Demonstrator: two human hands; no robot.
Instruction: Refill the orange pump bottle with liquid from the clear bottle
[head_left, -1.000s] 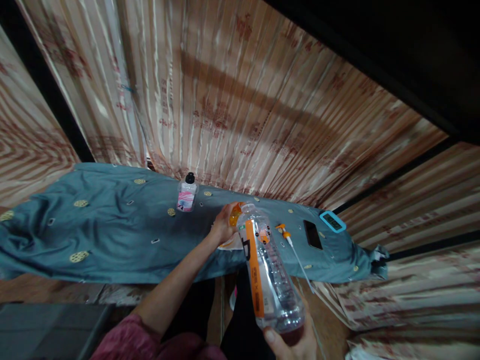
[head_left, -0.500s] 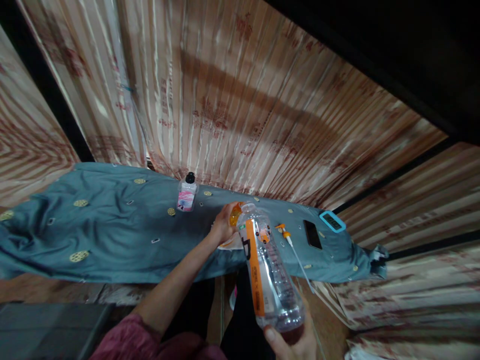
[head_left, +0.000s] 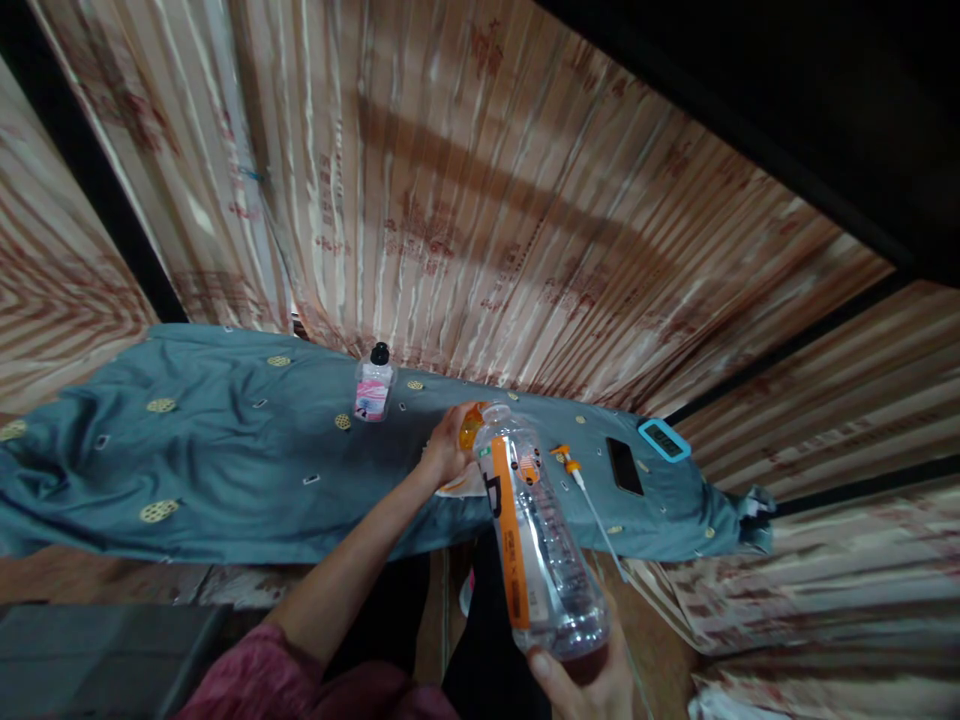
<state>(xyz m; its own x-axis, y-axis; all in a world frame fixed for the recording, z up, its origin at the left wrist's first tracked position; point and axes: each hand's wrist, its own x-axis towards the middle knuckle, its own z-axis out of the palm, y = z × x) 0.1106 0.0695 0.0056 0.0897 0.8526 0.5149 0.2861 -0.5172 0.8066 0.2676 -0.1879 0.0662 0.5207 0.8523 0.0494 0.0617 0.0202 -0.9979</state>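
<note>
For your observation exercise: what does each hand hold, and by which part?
The right hand grips a clear bottle by its base. The left hand closes around a small orange thing near the bottle's mouth.

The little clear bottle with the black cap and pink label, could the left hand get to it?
Probably yes. The little clear bottle with the black cap and pink label stands alone on the blue-green cloth, with bare cloth between it and the left hand. But that hand is already holding something orange.

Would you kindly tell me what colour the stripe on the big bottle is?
Orange, running lengthwise down the clear bottle; head view.
</note>
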